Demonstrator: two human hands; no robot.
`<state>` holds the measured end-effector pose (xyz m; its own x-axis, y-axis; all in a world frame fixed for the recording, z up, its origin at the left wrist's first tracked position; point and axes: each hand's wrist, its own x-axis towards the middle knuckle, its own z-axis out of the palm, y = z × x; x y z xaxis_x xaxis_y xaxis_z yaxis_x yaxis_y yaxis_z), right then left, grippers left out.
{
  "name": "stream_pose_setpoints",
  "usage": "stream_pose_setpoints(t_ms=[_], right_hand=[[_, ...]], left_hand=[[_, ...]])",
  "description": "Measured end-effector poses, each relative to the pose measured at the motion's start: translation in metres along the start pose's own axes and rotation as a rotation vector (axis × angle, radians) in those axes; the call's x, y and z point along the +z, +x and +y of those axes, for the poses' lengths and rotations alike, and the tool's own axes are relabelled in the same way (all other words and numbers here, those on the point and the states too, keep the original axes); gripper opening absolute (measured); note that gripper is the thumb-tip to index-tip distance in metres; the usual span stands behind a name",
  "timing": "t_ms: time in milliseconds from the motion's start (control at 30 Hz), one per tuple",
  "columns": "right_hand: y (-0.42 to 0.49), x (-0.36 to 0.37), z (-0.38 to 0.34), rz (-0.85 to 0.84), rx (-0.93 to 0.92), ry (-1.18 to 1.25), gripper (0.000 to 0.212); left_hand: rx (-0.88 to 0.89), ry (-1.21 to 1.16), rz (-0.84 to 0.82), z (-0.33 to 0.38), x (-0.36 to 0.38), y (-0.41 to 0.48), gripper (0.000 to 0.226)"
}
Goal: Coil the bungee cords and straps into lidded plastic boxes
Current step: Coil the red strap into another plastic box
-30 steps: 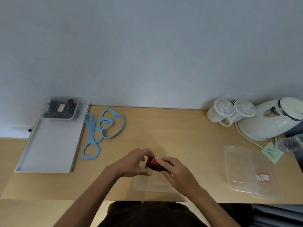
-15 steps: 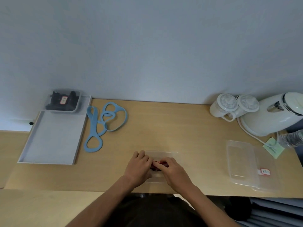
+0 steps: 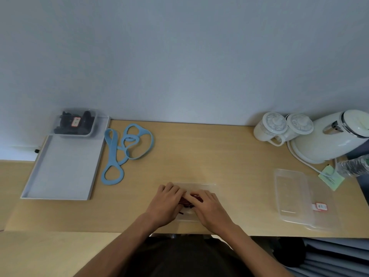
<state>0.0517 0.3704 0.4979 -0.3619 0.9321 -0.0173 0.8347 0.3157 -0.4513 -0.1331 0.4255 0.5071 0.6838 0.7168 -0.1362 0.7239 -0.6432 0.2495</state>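
Wooden desk (image 3: 199, 148) against pale wall (image 3: 179, 56) (tray (image 3: 60, 168) left).

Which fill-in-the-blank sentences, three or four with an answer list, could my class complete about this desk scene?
1. Both hands press a red-and-black striped cord into a clear plastic ___.
2. The light blue flat strap lies loose on the wooden ___.
3. The lidded clear box of black cords sits on the grey ___.
4. Two white lidded mugs stand beside a white ___.

Answers: box; desk; tray; kettle

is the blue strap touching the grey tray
Apart. The head view shows a strip of bare table between the blue strap and the right rim of the grey tray.
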Motion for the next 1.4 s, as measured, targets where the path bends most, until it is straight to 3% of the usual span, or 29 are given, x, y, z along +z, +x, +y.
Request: stream_pose_setpoints(t_ms=[300,567,667,767,833,1033,1200,1400], right_hand=[[-0.005,0.0,0.006,-0.011,0.083,0.061,0.056],[-0.004,-0.008,0.012,-0.018,0.118,0.087,0.046],[-0.002,-0.016,0.012,-0.067,0.174,0.131,0.042],[-0.004,-0.018,0.013,-0.128,0.224,0.157,0.039],[-0.003,-0.017,0.015,-0.167,0.227,0.158,0.041],[0.0,-0.021,0.02,-0.255,0.174,0.141,0.059],[0.001,-0.026,0.021,-0.132,0.125,0.123,0.044],[0.01,-0.046,0.009,0.015,0.178,0.313,0.039]], left_hand=[[-0.034,-0.057,-0.076,0.003,-0.01,0.001,0.025],[0.004,0.026,-0.025,0.01,-0.01,0.006,0.043],[0.012,-0.014,-0.033,0.013,-0.011,0.008,0.044],[-0.039,-0.178,-0.109,0.02,-0.012,0.009,0.028],[-0.082,-0.217,-0.136,0.023,-0.01,0.011,0.023],[-0.13,-0.269,-0.128,0.031,-0.008,0.013,0.039],[-0.195,-0.323,-0.119,0.03,-0.009,0.014,0.032],[-0.271,-0.56,-0.042,0.031,-0.01,0.017,0.037]])
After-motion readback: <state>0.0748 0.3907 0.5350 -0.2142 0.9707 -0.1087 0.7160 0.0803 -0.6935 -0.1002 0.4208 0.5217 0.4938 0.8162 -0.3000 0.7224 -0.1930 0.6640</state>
